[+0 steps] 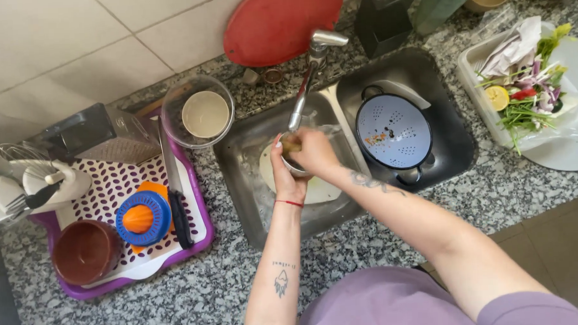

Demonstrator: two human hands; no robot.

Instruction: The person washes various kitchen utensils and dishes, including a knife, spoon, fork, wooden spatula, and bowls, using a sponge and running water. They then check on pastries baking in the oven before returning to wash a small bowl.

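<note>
Hands meet under the faucet in the left sink basin — left hand cupped closed around a small metal cup, right hand scrubbing inside it — likely wet, slippery, stiff, best held by its wall.

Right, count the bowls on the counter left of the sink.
2: a brown bowl at the near left corner of the purple tray, and a cream bowl inside a clear container behind it. Others may be hidden.
</note>
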